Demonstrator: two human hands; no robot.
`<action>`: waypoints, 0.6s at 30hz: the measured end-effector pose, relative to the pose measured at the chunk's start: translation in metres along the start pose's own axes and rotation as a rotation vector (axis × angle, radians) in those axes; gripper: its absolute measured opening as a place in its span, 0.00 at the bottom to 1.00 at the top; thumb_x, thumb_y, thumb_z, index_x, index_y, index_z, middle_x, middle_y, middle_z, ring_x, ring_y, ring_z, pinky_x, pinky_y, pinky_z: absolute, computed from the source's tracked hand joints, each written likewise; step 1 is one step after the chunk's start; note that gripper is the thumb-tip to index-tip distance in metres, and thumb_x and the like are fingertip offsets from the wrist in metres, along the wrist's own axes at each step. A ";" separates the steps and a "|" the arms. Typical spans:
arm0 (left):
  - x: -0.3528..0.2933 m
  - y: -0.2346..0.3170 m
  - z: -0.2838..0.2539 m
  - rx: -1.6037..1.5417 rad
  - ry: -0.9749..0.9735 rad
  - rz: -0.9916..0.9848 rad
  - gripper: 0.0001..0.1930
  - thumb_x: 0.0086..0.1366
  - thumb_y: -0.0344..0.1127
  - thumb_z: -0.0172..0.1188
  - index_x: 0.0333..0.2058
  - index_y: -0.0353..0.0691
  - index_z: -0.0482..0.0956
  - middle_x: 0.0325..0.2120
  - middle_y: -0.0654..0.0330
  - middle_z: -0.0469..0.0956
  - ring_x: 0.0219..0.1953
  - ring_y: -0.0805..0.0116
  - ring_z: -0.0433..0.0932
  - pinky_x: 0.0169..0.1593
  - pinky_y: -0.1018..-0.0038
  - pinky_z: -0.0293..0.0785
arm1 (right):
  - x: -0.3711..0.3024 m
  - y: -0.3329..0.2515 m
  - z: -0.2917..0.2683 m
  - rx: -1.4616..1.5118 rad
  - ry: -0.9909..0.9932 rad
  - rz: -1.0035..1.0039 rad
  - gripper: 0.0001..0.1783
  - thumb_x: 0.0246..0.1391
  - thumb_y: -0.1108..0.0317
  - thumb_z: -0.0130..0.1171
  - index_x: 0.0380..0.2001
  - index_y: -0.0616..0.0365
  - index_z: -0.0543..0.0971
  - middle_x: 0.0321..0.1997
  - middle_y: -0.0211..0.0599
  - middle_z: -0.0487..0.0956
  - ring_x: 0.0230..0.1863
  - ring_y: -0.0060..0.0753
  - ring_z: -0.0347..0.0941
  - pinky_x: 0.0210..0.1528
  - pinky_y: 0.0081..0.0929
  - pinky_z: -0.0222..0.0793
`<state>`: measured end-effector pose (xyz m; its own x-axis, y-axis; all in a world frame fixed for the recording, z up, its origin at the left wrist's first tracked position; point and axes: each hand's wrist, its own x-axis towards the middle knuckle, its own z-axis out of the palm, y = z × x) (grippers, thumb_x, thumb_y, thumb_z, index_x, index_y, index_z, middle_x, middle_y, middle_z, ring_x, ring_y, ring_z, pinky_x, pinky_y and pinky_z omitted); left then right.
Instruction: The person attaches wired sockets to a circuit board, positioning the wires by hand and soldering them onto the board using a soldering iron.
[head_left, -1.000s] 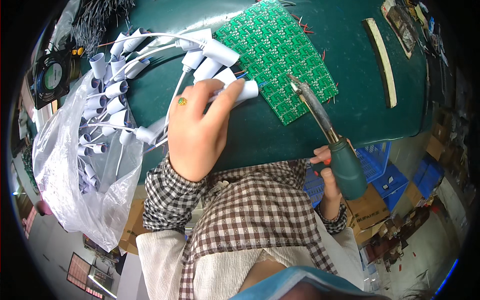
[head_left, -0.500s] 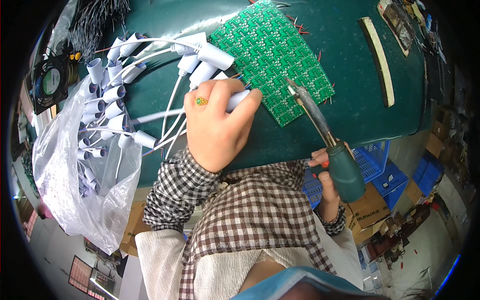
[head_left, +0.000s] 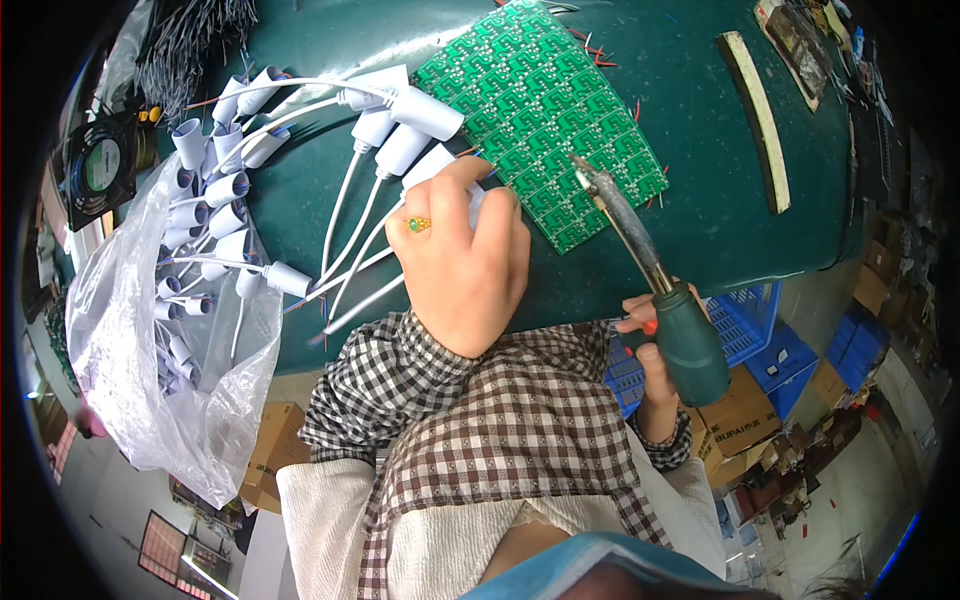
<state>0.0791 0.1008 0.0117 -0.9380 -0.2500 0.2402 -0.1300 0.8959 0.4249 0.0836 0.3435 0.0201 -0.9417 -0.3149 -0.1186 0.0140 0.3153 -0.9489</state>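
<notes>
My left hand point(head_left: 462, 260), with a ring on one finger, is closed around a white cable end point(head_left: 478, 203) that is mostly hidden by the fingers. Its white cord trails out below the hand. Beside the fingertips lie several more white cylindrical cable ends point(head_left: 428, 113) with cords. My right hand point(head_left: 655, 370) grips the green handle of a soldering iron point(head_left: 692, 350). The iron slants up and left, its tip over the lower right part of a green circuit board panel point(head_left: 540, 110). Whether the tip touches the board I cannot tell.
On the left, a clear plastic bag point(head_left: 190, 400) lies by more white cable ends point(head_left: 230, 187). A black fan point(head_left: 102, 163) stands at the far left, near dark bundled wires point(head_left: 195, 60). A curved pale strip point(head_left: 757, 120) lies right. Blue crates point(head_left: 780, 355) stand below the table edge.
My left hand has shifted right and slightly nearer to me, drawing the held cable end and its cord along. The soldering iron and my right hand have hardly moved.
</notes>
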 end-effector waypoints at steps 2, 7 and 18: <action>0.001 -0.002 0.005 -0.027 0.059 -0.003 0.10 0.51 0.29 0.65 0.34 0.42 0.78 0.46 0.58 0.76 0.44 0.58 0.73 0.44 0.60 0.63 | 0.002 -0.001 0.000 -0.040 -0.011 -0.034 0.36 0.41 0.74 0.71 0.57 0.72 0.74 0.37 0.45 0.86 0.36 0.31 0.85 0.43 0.26 0.81; 0.003 -0.002 0.009 -0.121 0.103 -0.058 0.09 0.51 0.28 0.66 0.32 0.41 0.77 0.42 0.60 0.76 0.43 0.57 0.74 0.44 0.60 0.62 | -0.001 -0.004 0.001 -0.005 0.000 0.051 0.36 0.41 0.72 0.72 0.56 0.71 0.74 0.38 0.45 0.87 0.36 0.30 0.85 0.42 0.25 0.81; 0.009 -0.004 0.005 -0.117 0.068 -0.062 0.08 0.50 0.27 0.64 0.30 0.41 0.75 0.38 0.61 0.75 0.39 0.58 0.72 0.40 0.62 0.59 | -0.003 0.000 -0.004 -0.020 -0.092 0.018 0.37 0.47 0.53 0.76 0.53 0.69 0.78 0.44 0.44 0.85 0.39 0.33 0.85 0.45 0.28 0.81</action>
<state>0.0702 0.0968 0.0081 -0.9047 -0.3313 0.2679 -0.1447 0.8303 0.5382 0.0848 0.3483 0.0217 -0.9065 -0.3895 -0.1626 0.0228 0.3395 -0.9403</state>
